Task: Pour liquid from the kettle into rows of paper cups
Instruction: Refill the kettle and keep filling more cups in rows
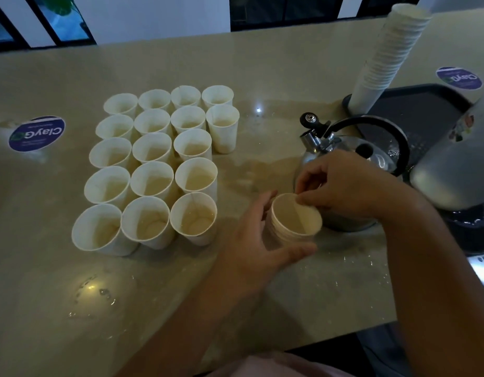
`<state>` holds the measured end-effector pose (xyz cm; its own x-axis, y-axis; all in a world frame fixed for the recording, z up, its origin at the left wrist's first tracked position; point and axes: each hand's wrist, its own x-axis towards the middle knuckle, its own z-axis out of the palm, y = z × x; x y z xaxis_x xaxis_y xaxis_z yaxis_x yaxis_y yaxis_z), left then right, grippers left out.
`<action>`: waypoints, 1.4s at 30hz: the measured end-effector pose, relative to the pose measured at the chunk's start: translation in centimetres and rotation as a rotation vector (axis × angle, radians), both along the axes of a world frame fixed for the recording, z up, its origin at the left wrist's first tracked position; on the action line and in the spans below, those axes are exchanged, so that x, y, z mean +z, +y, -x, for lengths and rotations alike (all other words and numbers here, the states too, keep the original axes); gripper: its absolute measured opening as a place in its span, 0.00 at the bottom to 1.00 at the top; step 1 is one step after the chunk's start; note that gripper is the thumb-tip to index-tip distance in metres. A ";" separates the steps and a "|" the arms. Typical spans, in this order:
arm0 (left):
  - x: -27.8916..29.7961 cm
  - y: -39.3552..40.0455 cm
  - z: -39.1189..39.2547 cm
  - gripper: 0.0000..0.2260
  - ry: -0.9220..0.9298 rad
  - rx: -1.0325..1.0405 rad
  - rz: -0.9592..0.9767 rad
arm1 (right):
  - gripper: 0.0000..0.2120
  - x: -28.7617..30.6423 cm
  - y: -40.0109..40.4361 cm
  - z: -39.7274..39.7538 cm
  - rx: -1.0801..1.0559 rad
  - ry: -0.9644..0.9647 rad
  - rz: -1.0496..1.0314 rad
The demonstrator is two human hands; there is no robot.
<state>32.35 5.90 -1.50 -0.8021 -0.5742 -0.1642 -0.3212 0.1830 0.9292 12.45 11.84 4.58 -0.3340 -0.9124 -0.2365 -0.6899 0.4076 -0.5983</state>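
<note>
Several white paper cups (154,170) stand upright in rows on the beige counter (72,295), left of centre. A short stack of nested paper cups (295,221) is in front of me. My left hand (257,243) grips the stack's side from the left and below. With thumb and fingers, my right hand (341,183) pinches the top cup's far rim. Just behind the stack stands a steel kettle (352,159) with a black handle and spout cap; my right hand hides part of it.
A tall stack of paper cups (385,53) leans on a black tray (415,110) at the back right. A grey appliance (453,164) sits at the right edge. Round purple stickers (37,134) lie on the counter. Water drops (99,292) spot the near counter.
</note>
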 end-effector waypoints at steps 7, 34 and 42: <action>-1.5 0.4 1.2 0.33 0.048 0.100 0.086 | 0.06 -0.6 -0.1 0.4 0.001 0.005 0.015; 0.6 -1.2 0.5 0.20 0.131 0.225 -0.047 | 0.05 0.3 -0.4 -0.2 0.159 -0.151 0.274; 0.8 -1.2 1.1 0.20 0.133 0.231 -0.124 | 0.07 -0.6 0.0 0.4 0.225 -0.115 0.382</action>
